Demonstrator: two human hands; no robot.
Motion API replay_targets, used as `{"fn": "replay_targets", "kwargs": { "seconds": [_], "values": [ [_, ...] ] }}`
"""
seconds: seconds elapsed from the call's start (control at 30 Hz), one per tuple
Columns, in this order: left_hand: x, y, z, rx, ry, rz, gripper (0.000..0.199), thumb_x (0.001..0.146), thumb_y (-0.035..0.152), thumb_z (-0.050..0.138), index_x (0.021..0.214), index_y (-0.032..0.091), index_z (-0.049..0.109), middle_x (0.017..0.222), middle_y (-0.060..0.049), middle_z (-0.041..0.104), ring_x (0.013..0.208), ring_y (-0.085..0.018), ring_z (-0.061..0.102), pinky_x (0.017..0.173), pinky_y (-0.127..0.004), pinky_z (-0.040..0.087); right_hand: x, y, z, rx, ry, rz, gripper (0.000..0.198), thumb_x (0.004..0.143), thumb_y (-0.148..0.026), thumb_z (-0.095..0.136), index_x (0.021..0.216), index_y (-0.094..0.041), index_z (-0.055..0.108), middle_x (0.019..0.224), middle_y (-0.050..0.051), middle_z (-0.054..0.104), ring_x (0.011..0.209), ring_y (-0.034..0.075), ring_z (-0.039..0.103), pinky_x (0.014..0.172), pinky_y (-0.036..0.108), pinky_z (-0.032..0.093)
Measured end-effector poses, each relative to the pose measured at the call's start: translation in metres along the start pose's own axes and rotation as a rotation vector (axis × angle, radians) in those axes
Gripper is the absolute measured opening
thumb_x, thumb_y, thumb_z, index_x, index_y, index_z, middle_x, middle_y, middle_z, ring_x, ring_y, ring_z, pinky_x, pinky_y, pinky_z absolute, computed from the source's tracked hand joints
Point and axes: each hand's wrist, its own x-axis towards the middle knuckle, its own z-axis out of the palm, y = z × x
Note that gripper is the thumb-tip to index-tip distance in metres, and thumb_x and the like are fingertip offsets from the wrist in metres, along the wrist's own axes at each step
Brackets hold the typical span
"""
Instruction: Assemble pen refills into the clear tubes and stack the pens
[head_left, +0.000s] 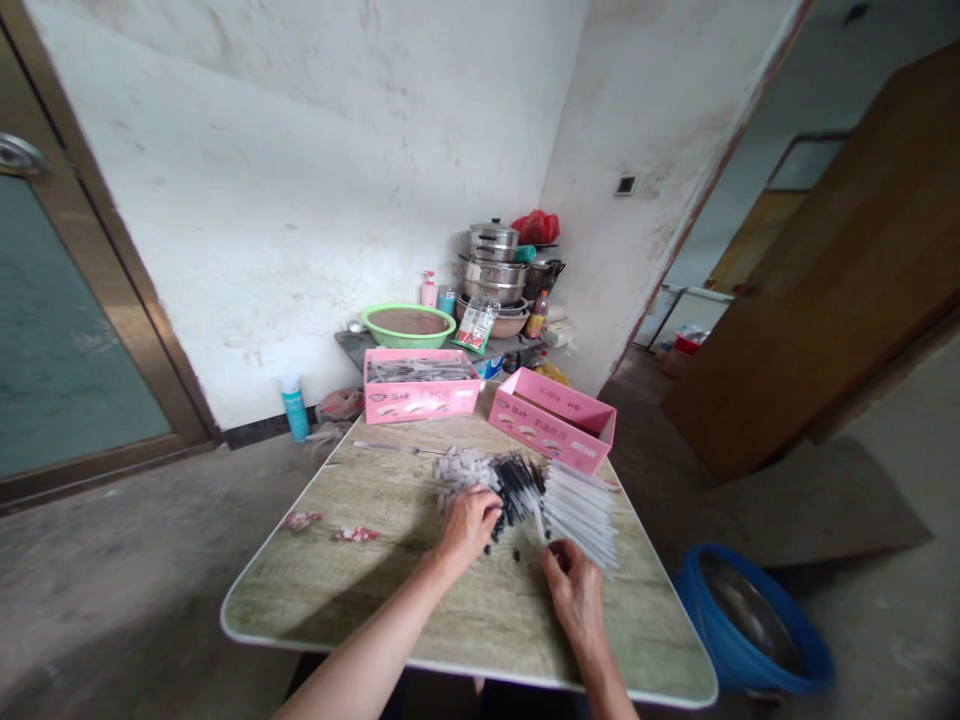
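Observation:
My left hand [471, 522] is closed over the near edge of the piles at the middle of the table; whatever its fingertips hold is too small to make out. Between thumb and forefinger, my right hand [579, 585] pinches a thin translucent tube [539, 525], slightly blurred and pointing away from me. To its right lie several long translucent tubes [581, 510], side by side. A heap of slim black pieces [514, 478] sits between the hands, with small white pieces [459, 468] to its left. A few small black bits [517, 555] lie loose in front.
At the far table edge stand a pink box [420, 402] filled with thin sticks and a second pink box [555, 420]. Behind are a green basin [409, 338] and stacked steel pots [493, 270]. A blue bucket [757, 620] stands right of the wood-patterned table [360, 590].

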Motion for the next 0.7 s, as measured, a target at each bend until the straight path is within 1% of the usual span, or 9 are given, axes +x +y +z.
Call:
{"fn": "replay_targets", "kwargs": {
  "seconds": [0.07,0.2,0.3,0.4,0.5,0.7],
  "values": [
    [0.01,0.004,0.007,0.064,-0.059,-0.002,0.015,0.081,0.011,0.064,0.089,0.019,0.073,0.089,-0.005,0.067,0.081,-0.018,0.063,0.078,-0.03,0.048,-0.001,0.003,0.001,0.042,0.038,0.01,0.034,0.085,-0.048,0.052,0.078,-0.017,0.064,0.056,0.0,0.056,0.055,0.017,0.051,0.055,0.027,0.035],
    [0.025,0.01,0.021,0.152,-0.103,0.108,0.019,0.08,0.013,0.065,0.097,0.019,0.07,0.099,-0.007,0.063,0.094,-0.021,0.06,0.085,-0.032,0.047,-0.002,0.006,0.001,0.1,0.05,0.01,0.037,0.084,-0.051,0.054,0.077,-0.016,0.064,0.057,-0.001,0.055,0.054,0.016,0.049,0.054,0.026,0.035],
    [0.028,0.014,0.027,0.265,-0.144,0.185,0.015,0.082,0.009,0.059,0.09,0.018,0.068,0.095,-0.007,0.061,0.094,-0.022,0.056,0.085,-0.033,0.045,-0.002,0.005,0.001,0.133,0.053,0.006,0.037,0.083,-0.051,0.056,0.075,-0.016,0.064,0.057,-0.001,0.056,0.055,0.016,0.05,0.054,0.026,0.036],
    [0.03,0.015,0.029,0.39,-0.175,0.253,0.016,0.085,0.008,0.052,0.085,0.017,0.065,0.093,-0.007,0.059,0.095,-0.022,0.053,0.085,-0.033,0.043,-0.002,0.003,0.001,0.158,0.066,0.0,0.037,0.082,-0.05,0.058,0.074,-0.016,0.065,0.056,-0.001,0.055,0.053,0.015,0.049,0.052,0.025,0.036],
    [0.031,0.014,0.03,0.477,-0.204,0.308,0.018,0.088,0.008,0.048,0.085,0.017,0.063,0.095,-0.007,0.058,0.096,-0.022,0.051,0.086,-0.034,0.043,-0.002,0.002,0.001,0.183,0.079,-0.003,0.037,0.082,-0.05,0.058,0.072,-0.016,0.065,0.054,-0.002,0.054,0.052,0.015,0.048,0.051,0.025,0.035],
    [0.035,0.01,0.024,0.557,-0.3,0.426,0.017,0.088,0.006,0.05,0.092,0.018,0.061,0.095,-0.005,0.061,0.096,-0.022,0.05,0.082,-0.032,0.042,-0.001,0.003,0.001,0.173,0.079,-0.006,0.036,0.082,-0.049,0.057,0.07,-0.016,0.063,0.054,-0.002,0.052,0.053,0.015,0.047,0.052,0.025,0.035]
  ]
}}
